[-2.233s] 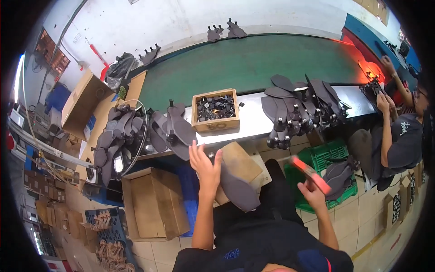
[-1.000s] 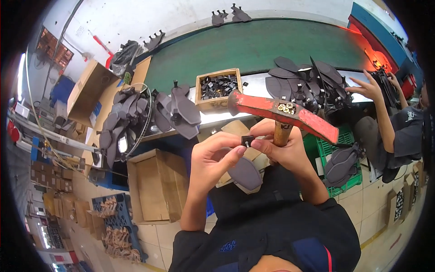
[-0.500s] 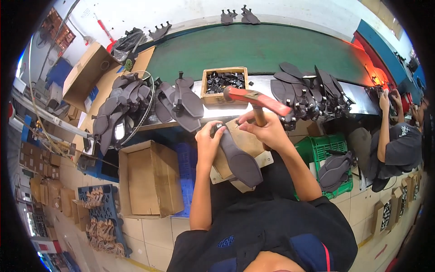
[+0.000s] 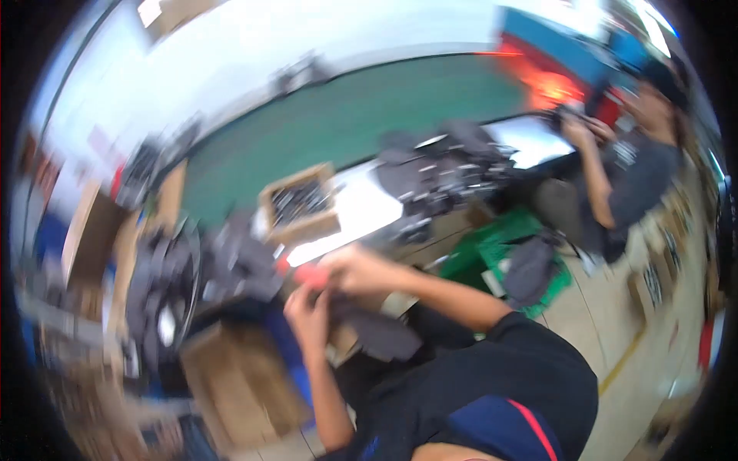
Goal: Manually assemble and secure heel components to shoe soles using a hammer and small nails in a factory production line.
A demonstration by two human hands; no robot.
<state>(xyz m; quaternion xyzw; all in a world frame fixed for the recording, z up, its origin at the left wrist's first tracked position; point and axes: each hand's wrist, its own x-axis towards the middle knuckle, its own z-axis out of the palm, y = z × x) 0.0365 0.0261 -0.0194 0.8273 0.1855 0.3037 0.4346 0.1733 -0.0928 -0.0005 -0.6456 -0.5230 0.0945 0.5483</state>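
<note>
The picture is smeared by motion. My right hand (image 4: 355,270) grips a red-headed hammer (image 4: 311,274) just above a dark shoe sole (image 4: 377,332) that lies on a brown block on my lap. My left hand (image 4: 309,313) rests on the sole's left end, pressing it down, right below the hammer head. Both hands are close together, in front of the bench edge.
A wooden box of small dark parts (image 4: 301,206) stands on the white bench beside a green conveyor belt (image 4: 369,115). Dark soles pile up at left (image 4: 177,276) and centre (image 4: 446,173). A cardboard box (image 4: 242,380) sits lower left, a green crate (image 4: 507,257) right. Another person (image 4: 630,169) works at right.
The view has swung and blurred. The hammer, raised high a second ago, has come down to the sole; my left hand stays on the sole.
</note>
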